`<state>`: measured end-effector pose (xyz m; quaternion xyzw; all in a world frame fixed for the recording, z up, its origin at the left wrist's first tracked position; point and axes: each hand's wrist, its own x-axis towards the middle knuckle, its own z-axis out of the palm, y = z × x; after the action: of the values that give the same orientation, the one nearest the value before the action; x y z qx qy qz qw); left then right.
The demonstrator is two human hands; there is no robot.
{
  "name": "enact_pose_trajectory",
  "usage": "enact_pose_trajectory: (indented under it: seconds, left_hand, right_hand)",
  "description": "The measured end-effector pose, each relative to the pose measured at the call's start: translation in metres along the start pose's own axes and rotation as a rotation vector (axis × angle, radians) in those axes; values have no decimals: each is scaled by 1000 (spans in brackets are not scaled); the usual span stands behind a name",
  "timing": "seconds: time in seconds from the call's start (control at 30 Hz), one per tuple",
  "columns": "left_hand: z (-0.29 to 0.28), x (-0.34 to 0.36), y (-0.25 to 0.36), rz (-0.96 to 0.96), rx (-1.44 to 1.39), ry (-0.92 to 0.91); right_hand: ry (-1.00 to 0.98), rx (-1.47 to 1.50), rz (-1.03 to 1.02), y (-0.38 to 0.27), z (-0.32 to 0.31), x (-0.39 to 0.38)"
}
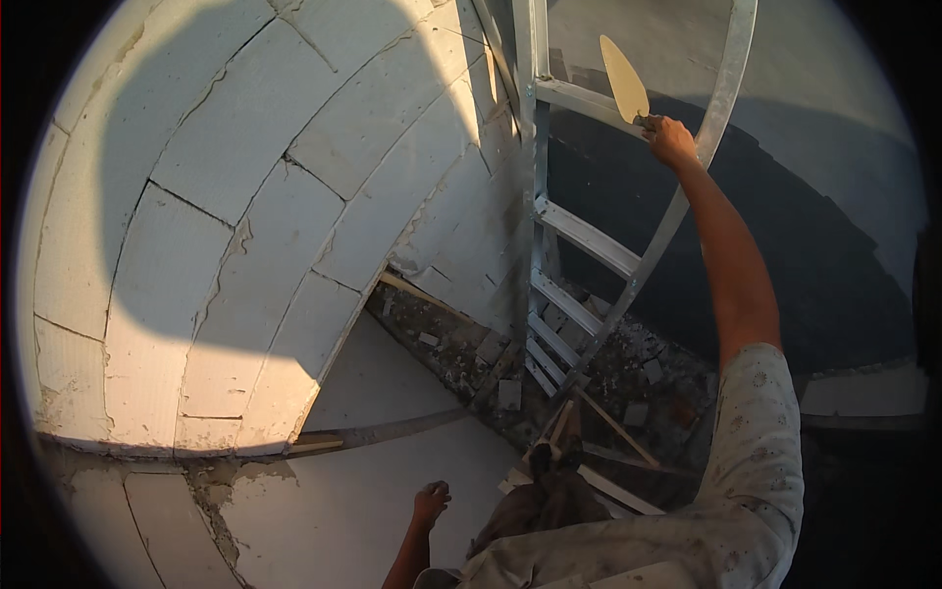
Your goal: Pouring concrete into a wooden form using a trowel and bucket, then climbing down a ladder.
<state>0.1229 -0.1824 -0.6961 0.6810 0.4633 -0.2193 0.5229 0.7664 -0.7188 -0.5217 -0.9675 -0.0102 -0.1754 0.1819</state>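
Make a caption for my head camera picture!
Right hand holding a trowel at a ladder, beside a block wall.

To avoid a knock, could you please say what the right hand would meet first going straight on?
The right hand, trowel leading, probably meets the grey surface beyond the ladder; depth is unclear.

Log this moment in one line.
Right hand: grips pale, pointed trowel | Left hand: curled, contents unclear | Nearby: silver metal ladder, pale block wall
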Motion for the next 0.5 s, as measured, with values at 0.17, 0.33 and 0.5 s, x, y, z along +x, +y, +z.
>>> enact_pose_trajectory:
  seconds: [0.17, 0.33, 0.5]
  left_hand:
    - [-6, -8, -60, -345, 36, -9]
    - [22, -22, -46, -263, -16, -25]
    - [50, -23, -9, -181, -30, -41]
  right_hand:
    - [-142, -23, 47, 2, 13, 10]
    - [-181, -55, 44, -6, 10, -12]
    - [-161, -75, 24, 7, 11, -7]
